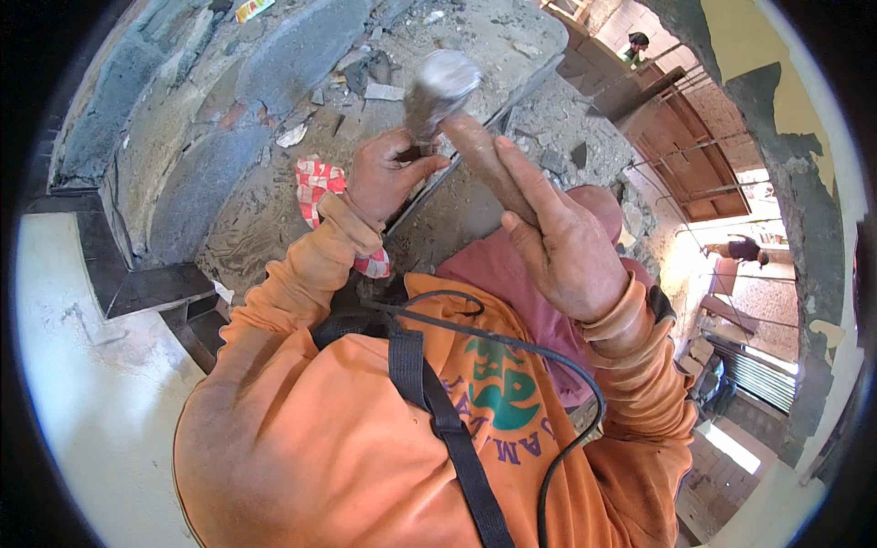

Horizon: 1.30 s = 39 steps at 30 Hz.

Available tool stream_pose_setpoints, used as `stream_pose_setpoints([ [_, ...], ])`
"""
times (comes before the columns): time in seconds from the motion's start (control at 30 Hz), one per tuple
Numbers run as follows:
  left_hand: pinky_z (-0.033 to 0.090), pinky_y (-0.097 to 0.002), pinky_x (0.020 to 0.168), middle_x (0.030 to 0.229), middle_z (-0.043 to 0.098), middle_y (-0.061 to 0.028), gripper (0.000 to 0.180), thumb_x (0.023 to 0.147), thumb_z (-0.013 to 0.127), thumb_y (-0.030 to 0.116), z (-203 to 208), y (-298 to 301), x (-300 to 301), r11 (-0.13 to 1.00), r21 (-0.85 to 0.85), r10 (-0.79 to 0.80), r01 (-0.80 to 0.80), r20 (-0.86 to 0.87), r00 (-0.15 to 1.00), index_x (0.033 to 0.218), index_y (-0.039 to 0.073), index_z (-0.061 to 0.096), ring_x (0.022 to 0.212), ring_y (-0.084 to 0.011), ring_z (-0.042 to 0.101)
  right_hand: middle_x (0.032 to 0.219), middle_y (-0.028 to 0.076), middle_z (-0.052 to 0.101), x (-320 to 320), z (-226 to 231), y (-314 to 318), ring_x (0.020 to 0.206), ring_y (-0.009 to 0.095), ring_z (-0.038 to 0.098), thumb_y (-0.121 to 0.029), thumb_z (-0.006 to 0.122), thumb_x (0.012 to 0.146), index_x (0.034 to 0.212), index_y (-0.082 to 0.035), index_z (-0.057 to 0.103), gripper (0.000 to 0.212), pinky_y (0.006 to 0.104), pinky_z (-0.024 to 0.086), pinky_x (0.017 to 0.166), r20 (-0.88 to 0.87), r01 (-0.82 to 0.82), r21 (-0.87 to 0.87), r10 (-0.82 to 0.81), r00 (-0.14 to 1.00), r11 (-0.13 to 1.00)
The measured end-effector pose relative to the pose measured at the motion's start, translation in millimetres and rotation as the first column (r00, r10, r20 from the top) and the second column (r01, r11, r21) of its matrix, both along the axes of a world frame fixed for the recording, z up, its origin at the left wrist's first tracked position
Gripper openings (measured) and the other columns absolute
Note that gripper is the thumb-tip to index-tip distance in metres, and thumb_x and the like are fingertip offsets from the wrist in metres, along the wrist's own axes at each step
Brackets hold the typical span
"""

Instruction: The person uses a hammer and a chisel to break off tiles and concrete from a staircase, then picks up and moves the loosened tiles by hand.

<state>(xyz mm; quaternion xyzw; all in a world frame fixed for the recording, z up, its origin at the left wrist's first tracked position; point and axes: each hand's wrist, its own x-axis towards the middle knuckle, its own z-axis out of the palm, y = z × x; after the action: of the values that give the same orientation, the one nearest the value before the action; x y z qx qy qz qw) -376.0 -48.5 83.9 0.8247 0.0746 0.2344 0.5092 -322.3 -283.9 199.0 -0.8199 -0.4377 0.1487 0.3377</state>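
Observation:
My right hand (575,251) is closed round the wooden handle of a hammer (489,164). Its worn metal head, blurred by motion, is right above my left hand (388,173). The left fingers are curled in a pinch close to the edge of a broken concrete slab (493,46). Whatever they grip is mostly hidden behind the hammer head and the fingers, so I cannot make it out. Beside my left wrist lies a red and white checked wrapper or cloth (318,183).
Grey rubble (370,73) and dust cover the slab. Rough stone blocks (206,183) line the left. On the right, an opening with a broken wall edge (776,110) looks down on a lower level with people at work. A black cable (539,347) hangs across my orange top.

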Motion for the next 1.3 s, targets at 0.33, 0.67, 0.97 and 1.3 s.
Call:
stream_pose_setpoints([
  [0.33,0.047,-0.0268,0.060,0.074,0.067,-0.0072,0.022,0.079,0.078,0.017,-1.5,-1.0,-2.0,0.993,-0.118,-0.002,-0.001,-0.025,1.000,0.089,0.000,0.069,0.067,-0.0085,0.060,0.105,0.021,0.059,-7.8,22.6,-1.4,0.078,0.041,0.062,-0.009,0.056,0.088,0.147,-0.011,0.030,0.064,0.0424,0.050,0.072,0.135,0.005,0.035,-0.009,0.991,0.999],
  [0.67,0.049,-0.0240,0.065,0.084,0.069,-0.0022,0.017,0.082,0.075,0.008,-7.6,12.9,0.1,0.972,-0.232,0.037,-0.040,-0.017,0.999,0.096,0.000,0.069,0.074,-0.0073,0.061,0.114,0.023,0.059,-6.4,-2.3,5.3,0.098,0.039,0.062,-0.005,0.058,0.088,0.149,-0.013,0.029,0.068,0.0405,0.051,0.083,0.002,0.019,-0.048,-0.019,1.000,0.999],
  [0.97,0.050,-0.0301,0.061,0.077,0.066,-0.0111,0.024,0.075,0.080,0.013,-8.6,6.8,-3.2,0.989,0.051,0.147,-0.141,-0.134,0.980,0.091,0.001,0.068,0.069,-0.0163,0.064,0.087,0.017,0.056,-11.6,-14.1,-9.2,0.071,0.040,0.060,-0.017,0.057,0.090,0.149,-0.018,0.028,0.066,0.0470,0.051,0.062,0.093,0.024,0.022,-0.026,0.995,0.999],
  [1.3,0.050,-0.0336,0.060,0.078,0.067,-0.0131,0.020,0.073,0.079,0.016,-36.7,-5.8,-12.3,0.988,0.138,0.035,-0.065,0.212,0.977,0.088,0.006,0.070,0.068,-0.0263,0.066,0.082,0.015,0.053,-28.4,11.3,-9.0,0.063,0.035,0.059,-0.015,0.059,0.089,0.147,-0.013,0.033,0.064,0.0438,0.050,0.053,0.177,-0.052,0.070,0.039,0.983,0.996],
])
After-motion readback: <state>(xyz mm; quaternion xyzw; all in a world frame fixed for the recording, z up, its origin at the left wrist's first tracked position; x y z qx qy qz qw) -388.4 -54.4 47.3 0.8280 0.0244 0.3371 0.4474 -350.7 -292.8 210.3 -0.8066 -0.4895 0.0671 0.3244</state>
